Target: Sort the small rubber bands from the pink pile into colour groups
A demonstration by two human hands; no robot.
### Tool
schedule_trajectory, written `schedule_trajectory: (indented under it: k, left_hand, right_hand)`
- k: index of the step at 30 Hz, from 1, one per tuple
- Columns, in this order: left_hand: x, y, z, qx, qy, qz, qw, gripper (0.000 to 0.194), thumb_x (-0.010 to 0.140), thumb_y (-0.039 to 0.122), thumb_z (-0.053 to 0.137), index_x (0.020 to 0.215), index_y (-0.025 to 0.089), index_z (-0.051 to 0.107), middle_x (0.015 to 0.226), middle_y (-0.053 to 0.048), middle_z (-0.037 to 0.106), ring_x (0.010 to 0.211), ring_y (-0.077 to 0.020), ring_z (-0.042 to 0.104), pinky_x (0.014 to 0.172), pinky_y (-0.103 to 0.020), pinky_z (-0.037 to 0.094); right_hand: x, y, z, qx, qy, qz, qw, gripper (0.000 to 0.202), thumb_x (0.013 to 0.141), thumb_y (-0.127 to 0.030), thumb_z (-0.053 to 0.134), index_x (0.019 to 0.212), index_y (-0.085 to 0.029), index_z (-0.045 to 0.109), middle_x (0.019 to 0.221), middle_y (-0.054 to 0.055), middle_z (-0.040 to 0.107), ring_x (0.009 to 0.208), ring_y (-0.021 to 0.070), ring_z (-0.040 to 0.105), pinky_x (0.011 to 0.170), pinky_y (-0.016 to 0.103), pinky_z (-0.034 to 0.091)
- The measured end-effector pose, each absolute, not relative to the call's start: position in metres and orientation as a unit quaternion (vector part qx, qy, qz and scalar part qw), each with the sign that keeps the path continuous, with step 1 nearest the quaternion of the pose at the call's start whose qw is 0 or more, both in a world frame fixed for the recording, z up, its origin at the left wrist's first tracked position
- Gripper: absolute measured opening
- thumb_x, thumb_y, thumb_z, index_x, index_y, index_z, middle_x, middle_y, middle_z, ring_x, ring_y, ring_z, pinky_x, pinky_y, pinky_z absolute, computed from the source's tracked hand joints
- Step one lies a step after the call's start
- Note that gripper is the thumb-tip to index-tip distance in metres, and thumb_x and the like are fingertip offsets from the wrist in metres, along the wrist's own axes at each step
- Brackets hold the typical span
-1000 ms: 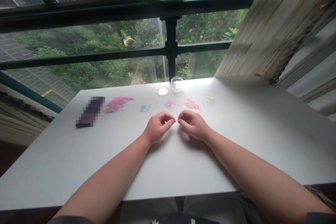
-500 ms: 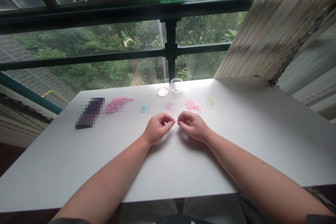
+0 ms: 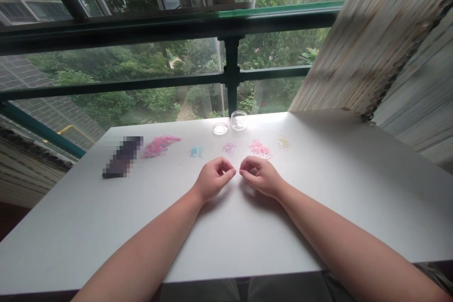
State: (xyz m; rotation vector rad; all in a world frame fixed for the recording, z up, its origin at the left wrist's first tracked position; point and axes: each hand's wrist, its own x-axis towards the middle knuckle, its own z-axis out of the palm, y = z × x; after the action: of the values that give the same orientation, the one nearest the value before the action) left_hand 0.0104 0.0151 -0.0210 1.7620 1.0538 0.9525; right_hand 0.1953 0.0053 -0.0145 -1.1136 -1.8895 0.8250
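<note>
Between my left hand [image 3: 213,180] and my right hand [image 3: 261,178] is a tiny pale pink rubber band [image 3: 238,170], its ends pinched by thumb and fingertips on both sides. Only a short bit of it shows in the narrow gap; the rest is hidden by the fingers. Just beyond my right hand lies a pile of pink-red rubber bands [image 3: 260,147]. A small lilac pile [image 3: 229,148] sits beyond the gap between the hands. Farther left is a light blue pile [image 3: 196,152], and to the right a pale yellow one [image 3: 283,142].
A larger mixed pile [image 3: 161,146], mostly pink, lies at the left of the white table [image 3: 205,240], beside a dark pixelated object [image 3: 123,156]. At the back edge stand a clear round container [image 3: 239,122] and its flat lid [image 3: 220,129]. Behind are green window rails [image 3: 231,75] and a curtain [image 3: 325,56].
The whole view has shifted slightly, so everything appears a little lower. Both hands keep their pinch in almost the same place, and the visible bit of band looks fainter.
</note>
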Motion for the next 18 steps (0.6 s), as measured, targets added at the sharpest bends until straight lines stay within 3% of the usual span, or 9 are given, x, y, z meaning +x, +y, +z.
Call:
schedule_trajectory:
  k: [18]
  left_hand:
    - [0.0117, 0.0142, -0.0187, 0.691, 0.43, 0.39, 0.432, 0.021, 0.077, 0.036, 0.06, 0.086, 0.017, 0.057, 0.081, -0.004, 0.061, 0.073, -0.014, 0.057, 0.065, -0.025, 0.045]
  right_hand:
    - [0.1946, 0.0048, -0.0142, -0.439, -0.746, 0.319, 0.386, 0.004, 0.074, -0.018, 0.053, 0.071, -0.018, 0.055, 0.065, -0.001, 0.056, 0.061, 0.0115, 0.05, 0.058, 0.024, 0.041]
